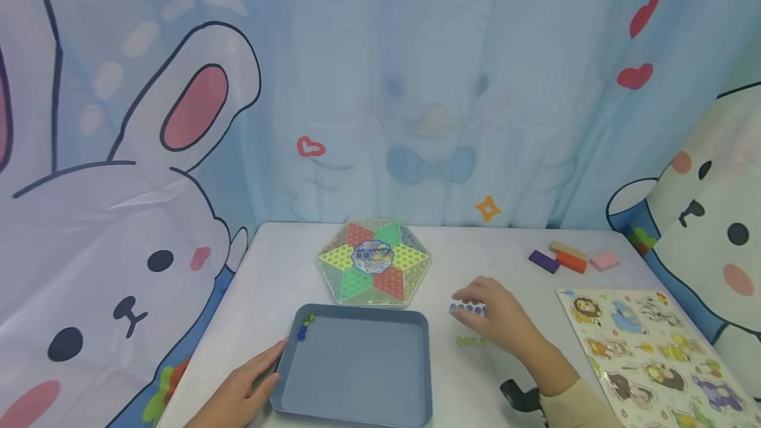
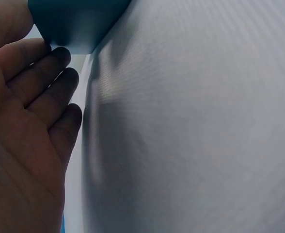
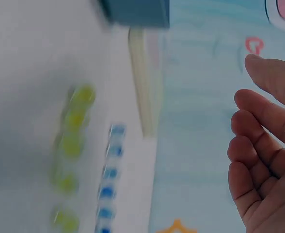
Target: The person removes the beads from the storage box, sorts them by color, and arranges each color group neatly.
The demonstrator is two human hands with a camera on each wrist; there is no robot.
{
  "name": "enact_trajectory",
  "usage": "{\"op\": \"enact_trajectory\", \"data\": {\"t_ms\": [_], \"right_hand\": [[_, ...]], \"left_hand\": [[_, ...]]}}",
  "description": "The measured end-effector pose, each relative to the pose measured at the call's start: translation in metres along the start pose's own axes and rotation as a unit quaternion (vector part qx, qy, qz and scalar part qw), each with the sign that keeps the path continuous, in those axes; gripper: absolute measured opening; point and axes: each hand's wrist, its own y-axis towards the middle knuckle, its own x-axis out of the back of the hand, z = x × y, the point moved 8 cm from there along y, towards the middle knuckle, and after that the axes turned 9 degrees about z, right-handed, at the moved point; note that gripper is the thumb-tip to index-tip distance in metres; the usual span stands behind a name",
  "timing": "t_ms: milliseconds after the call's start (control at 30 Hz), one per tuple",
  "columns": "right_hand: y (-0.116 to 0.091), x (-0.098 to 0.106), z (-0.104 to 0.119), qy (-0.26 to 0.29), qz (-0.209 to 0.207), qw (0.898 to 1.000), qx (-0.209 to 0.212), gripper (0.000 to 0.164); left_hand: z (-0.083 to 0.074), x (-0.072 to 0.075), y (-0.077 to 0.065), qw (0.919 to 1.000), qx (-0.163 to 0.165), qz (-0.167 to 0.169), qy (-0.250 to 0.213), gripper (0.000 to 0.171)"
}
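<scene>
A grey-blue tray point(image 1: 362, 368) lies on the table, with a few small green and blue beads point(image 1: 304, 327) in its far left corner. My left hand point(image 1: 240, 385) is at the tray's left side, its fingertips at the rim. In the left wrist view, the fingers point(image 2: 48, 90) are fairly straight near the tray wall point(image 2: 74, 29). My right hand point(image 1: 496, 316) hovers by a row of blue beads point(image 1: 466, 309), just beyond a row of yellow-green beads point(image 1: 470, 341). The right wrist view shows that hand point(image 3: 268, 150) with loosely bent fingers and nothing between them.
A hexagonal Chinese checkers board point(image 1: 345, 281) stands behind the tray. Several coloured wooden blocks point(image 1: 571, 262) lie at the back right. An animal picture board point(image 1: 648, 349) is at the right edge. A black curved object point(image 1: 518, 396) is by the right wrist. A printed curtain point(image 1: 428, 84) closes off the back.
</scene>
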Motion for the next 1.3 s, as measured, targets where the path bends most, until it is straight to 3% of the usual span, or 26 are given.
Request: {"op": "enact_trajectory", "data": {"t_ms": [300,533,700,967,1300], "right_hand": [[0.040,-0.039,0.085,0.003,0.047,0.993,0.111,0.030],[0.062,-0.085,0.135,0.002,0.118,0.978,0.170,0.031],[0.075,-0.120,0.163,0.003,0.149,0.968,0.202,0.031],[0.088,-0.164,0.194,0.005,0.157,0.964,0.216,0.028],[0.094,-0.195,0.208,-0.016,0.144,0.965,0.221,0.024]], "left_hand": [[0.007,-0.004,0.003,0.9976,0.048,0.041,-0.028,0.069],[-0.001,0.001,0.000,0.9999,-0.004,-0.008,0.010,0.059],[-0.002,0.003,0.000,0.9994,-0.015,-0.025,0.022,0.057],[0.001,-0.002,0.003,0.9999,0.009,0.008,-0.007,0.061],[0.001,-0.001,0.002,0.9998,0.019,0.005,-0.008,0.060]]}}
